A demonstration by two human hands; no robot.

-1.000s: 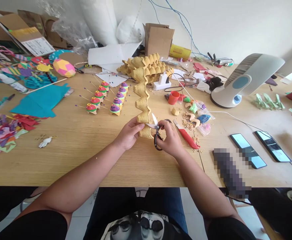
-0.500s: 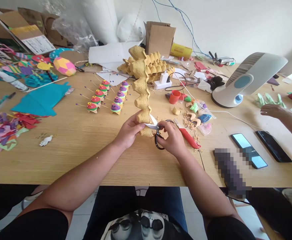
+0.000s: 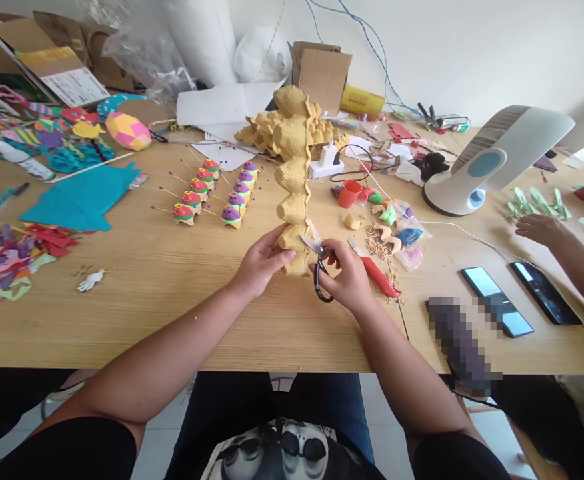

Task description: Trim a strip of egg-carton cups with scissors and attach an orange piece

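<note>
A long yellow strip of egg-carton cups stands nearly upright over the wooden table. My left hand is closed round its bottom cup. My right hand grips black-handled scissors, whose blades are parted against the right side of the strip's lowest cups. A red-handled utility knife lies just right of my right hand, beside cardboard scraps.
Two rows of painted carton cups with pins stand left of the strip, and more egg cartons behind it. Coloured paper scraps fill the left. A desk fan, two phones and another person's hand are on the right.
The carton strip has swung up from leaning away to nearly upright. The scissors have shifted to the strip's right side. Another person's hand has come in on the right.
</note>
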